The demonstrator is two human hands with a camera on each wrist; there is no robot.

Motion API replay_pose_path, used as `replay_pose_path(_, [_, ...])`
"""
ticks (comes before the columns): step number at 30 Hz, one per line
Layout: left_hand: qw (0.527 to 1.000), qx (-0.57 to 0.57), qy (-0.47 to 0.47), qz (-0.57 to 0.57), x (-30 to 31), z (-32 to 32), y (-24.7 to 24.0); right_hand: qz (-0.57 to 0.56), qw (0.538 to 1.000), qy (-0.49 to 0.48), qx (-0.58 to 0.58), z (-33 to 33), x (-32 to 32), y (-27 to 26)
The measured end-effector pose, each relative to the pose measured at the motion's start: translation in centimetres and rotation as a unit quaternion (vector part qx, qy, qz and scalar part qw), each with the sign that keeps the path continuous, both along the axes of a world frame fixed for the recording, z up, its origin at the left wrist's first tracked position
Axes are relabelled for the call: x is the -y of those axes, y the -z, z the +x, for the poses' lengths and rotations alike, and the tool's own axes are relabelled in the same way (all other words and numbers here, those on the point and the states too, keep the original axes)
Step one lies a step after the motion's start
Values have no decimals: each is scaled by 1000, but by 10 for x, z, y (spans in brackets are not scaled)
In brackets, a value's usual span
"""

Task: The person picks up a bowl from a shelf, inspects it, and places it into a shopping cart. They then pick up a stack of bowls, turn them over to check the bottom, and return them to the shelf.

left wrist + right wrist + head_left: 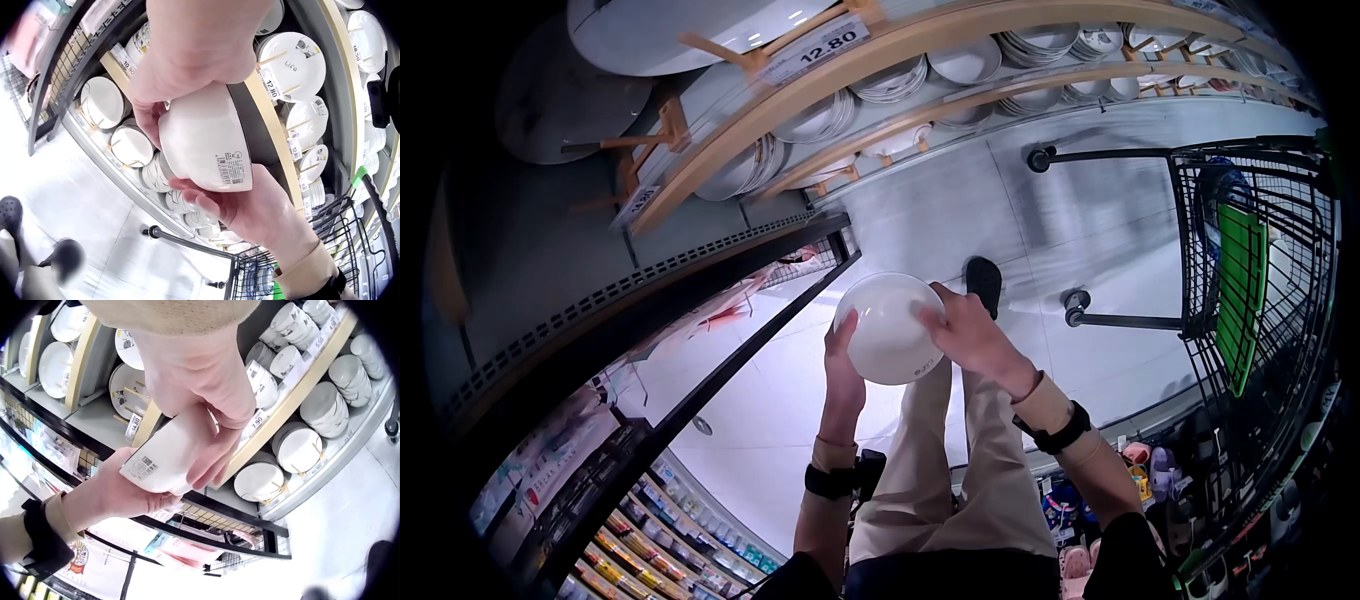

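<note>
A white bowl (890,335) is held between both hands in front of the body, its inside facing up in the head view, with small dark lettering near the rim. My left hand (843,362) grips its left side, the thumb lying over the rim. On the opposite side my right hand (975,338) grips the rim, thumb on the inside and fingers underneath. In the left wrist view the bowl (203,140) shows its outer wall with a printed barcode label (231,167). The right wrist view shows that label on the bowl (172,453) too.
Shelves with wooden edges (820,75) carry stacked plates and bowls (890,80), with price tags. A black wire shopping cart (1200,250) with a green panel (1240,290) stands at right. Shoes (1165,470) hang at lower right, and small packaged goods (670,510) line shelves at lower left.
</note>
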State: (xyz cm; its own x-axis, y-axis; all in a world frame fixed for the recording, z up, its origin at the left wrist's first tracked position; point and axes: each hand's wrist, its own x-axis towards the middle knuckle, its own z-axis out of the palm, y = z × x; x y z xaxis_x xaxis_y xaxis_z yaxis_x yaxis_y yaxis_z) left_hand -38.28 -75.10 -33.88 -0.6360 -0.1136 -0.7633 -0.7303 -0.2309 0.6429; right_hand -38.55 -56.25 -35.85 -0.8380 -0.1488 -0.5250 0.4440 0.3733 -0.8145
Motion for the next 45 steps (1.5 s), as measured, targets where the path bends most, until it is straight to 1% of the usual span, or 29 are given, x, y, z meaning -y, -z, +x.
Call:
replay_pose_path(1, [1000,0,-8,-8,-2,-1,3,20,999,-15,-27,-3,-4,1])
replay_pose_path(2, [1000,-1,-17,-14,-5,-2,7,17,1000,-15,-21,-5,-6,3])
replay_pose_path(4, [1000,-16,-18,9,-13,-8,9,14,1000,-17,-10,-11,-9,6])
replay_pose_path(7, [999,-26,-26,11,-18,-9,19,29,999,0,-43,-12,-13,12])
replay_pose_path(10, [998,-31,-45,10,-21,-9,23,-30,999,29,-22,-11,-20,8])
replay_pose_path(12, [997,-33,-68,-2,-25,-11,21,-42,999,15,-12,-12,-20,2])
replay_pose_path(13, [997,-42,-63,14,-25,-14,19,-47,999,10,-8,-14,-20,0])
replay_pose_path(16, [996,-66,-45,50,-24,-24,14,-31,998,-1,-56,-22,-14,0])
replay_pose_path(18, [994,-82,-32,61,-17,-34,16,-44,993,-40,-101,-34,-12,4])
replay_pose_path(21, [995,-69,-44,61,-9,-59,4,-50,992,-47,-104,-57,-2,11])
replay_pose_path(23, [993,-75,-42,76,4,-75,8,-72,995,-22,72,-93,6,-29])
replay_pose_path(24, [994,-75,-46,67,9,-85,8,-78,992,-20,96,-104,9,-39])
replay_pose_path(26, [995,-78,-37,47,15,-105,1,15,994,-97,-43,-121,16,-26])
replay_pose_path(28, [995,-96,2,31,24,-127,-2,62,983,-117,-125,-141,22,-17])
replay_pose_path(29, [996,-80,15,-25,28,-139,-1,63,983,-103,-137,-152,26,-13])
replay_pose_path(30, [995,-73,46,-56,38,-154,7,64,982,-89,-151,-163,29,-12])
replay_pose_path(31, [991,-65,77,-88,44,-167,9,70,985,-83,-131,-174,30,-20])
replay_pose_path(32, [986,-101,84,-100,46,-172,12,84,981,-85,-153,-184,31,-15])
replay_pose_path(33, [980,-135,90,-113,41,-177,3,97,976,-86,-173,-195,33,-8])
replay_pose_path(35, [968,-185,110,-132,41,-186,1,217,923,-145,-283,-210,35,3])
replay_pose_path(37, [955,-218,140,-146,47,-198,6,278,882,-164,-344,-223,39,17])
replay_pose_path(38, [935,-235,156,-213,50,-207,14,282,878,-154,-354,-230,42,24])
replay_pose_path(40, [924,-253,160,-238,46,-219,10,311,849,-173,-389,-240,45,29])
replay_pose_path(41, [918,-261,160,-250,43,-223,9,335,823,-201,-413,-245,44,31])
replay_pose_path(44, [909,-314,110,-250,38,-237,21,389,752,-261,-464,-262,44,42])
replay_pose_path(45, [908,-312,112,-256,40,-242,28,405,729,-276,-477,-265,44,41])
